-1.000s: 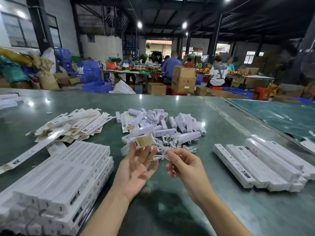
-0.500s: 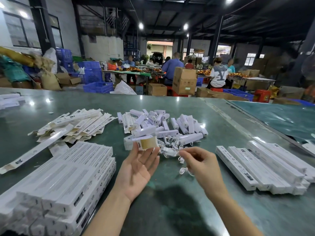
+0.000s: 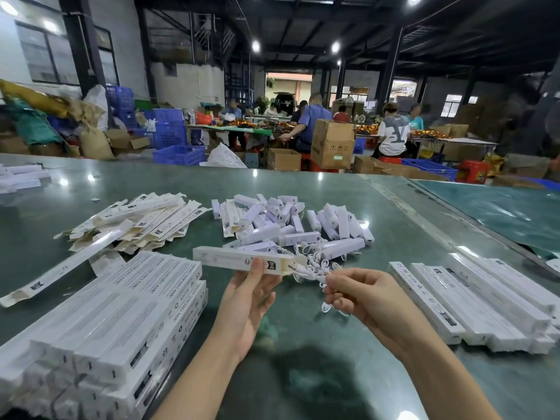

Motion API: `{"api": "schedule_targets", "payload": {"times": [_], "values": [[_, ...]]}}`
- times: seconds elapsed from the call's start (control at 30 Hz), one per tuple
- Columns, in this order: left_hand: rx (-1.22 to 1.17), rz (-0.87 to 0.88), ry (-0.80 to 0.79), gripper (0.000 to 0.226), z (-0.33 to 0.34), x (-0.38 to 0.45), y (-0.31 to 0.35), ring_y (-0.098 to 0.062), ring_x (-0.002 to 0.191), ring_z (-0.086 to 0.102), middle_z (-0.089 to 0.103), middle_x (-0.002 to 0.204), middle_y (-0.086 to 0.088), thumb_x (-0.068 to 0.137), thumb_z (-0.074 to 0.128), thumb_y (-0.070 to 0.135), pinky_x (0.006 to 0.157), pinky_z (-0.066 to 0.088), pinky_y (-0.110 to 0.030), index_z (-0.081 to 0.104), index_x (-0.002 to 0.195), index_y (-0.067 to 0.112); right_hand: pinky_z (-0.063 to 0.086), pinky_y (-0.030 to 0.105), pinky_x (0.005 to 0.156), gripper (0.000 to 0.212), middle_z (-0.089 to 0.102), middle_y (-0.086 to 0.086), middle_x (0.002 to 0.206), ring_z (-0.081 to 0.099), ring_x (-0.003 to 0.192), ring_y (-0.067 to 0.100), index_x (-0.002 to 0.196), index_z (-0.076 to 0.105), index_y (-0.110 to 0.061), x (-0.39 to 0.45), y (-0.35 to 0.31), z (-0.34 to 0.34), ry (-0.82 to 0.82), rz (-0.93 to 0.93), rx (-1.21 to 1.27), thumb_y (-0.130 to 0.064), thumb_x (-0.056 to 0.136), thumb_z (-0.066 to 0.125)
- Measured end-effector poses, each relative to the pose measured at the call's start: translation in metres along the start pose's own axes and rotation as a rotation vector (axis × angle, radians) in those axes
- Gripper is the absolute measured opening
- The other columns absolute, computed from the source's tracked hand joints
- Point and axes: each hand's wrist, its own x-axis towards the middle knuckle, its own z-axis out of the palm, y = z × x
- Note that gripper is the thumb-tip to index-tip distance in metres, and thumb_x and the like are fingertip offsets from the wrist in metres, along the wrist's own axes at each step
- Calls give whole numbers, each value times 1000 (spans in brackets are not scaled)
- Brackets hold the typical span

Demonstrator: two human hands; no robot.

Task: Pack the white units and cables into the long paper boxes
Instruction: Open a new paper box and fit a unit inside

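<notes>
Left hand holds 1 long box; right hand pinches a cable at its open end. Far pile of white units remains unpacked.

White boxes, white cable, green table

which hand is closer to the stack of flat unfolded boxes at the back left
Left. The left hand, holding a long box, sits just right of the flat boxes; the right hand, pinching a cable, is further right.
</notes>
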Motion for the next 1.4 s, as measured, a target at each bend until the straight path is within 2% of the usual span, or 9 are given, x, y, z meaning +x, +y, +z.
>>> {"api": "schedule_targets", "payload": {"times": [0.17,0.3,0.5,0.63,0.73,0.9,1.07,1.2,1.4], "values": [[119,27,-56,55,4,-4,-4,-13,90,72,74,111,-7,77,65,34,73,47,-27,57,129,16,52,17,53,11,66,14,66,64,56,17,86,67,9,2,10,7,105,-26,6,0,82,70],[205,61,-72,44,6,-6,-8,-11,90,73,75,105,0,78,64,34,75,47,-29,58,120,21,50,16,50,6,67,11,67,65,57,15,83,71,3,3,20,19,108,5,140,-2,84,67],[242,95,-61,41,6,-5,-11,-13,88,73,76,103,0,75,67,33,73,52,-26,59,114,20,32,11,32,5,63,2,57,55,41,5,82,68,-4,3,26,31,146,224,384,-5,85,65],[301,123,-77,48,6,-5,-16,-17,97,71,74,109,0,72,69,35,68,52,-20,60,116,19,21,12,29,12,50,-1,51,42,35,4,74,59,-7,5,34,34,190,254,424,-4,85,63],[330,130,-93,51,5,-4,-18,-19,99,71,74,109,-1,71,70,37,68,51,-20,61,117,17,17,13,29,15,35,-4,49,29,34,4,76,54,-11,8,38,32,173,267,471,-4,87,60],[353,140,-120,46,2,-2,-20,-19,98,70,75,107,-2,73,69,33,70,52,-20,61,114,15,15,14,29,12,26,-5,50,23,33,4,79,57,-9,10,41,29,146,306,507,-4,90,58],[261,102,-132,47,3,-3,-18,-21,100,66,71,109,-6,71,68,25,78,52,-26,59,115,12,15,14,29,21,25,-7,48,23,33,2,71,52,-13,10,40,28,119,315,522,-6,91,56],[214,91,-140,40,4,-3,-16,-20,103,62,67,107,-5,71,67,19,76,52,-24,57,110,12,14,13,28,29,26,-8,41,24,30,2,67,44,-16,11,38,26,87,385,586,-8,92,54],[223,102,-167,28,2,-4,-17,-18,100,63,70,102,-3,77,65,13,74,53,-21,61,104,12,12,12,30,27,27,-7,38,26,28,2,68,45,-13,12,38,24,37,420,625,-8,94,51]]}}
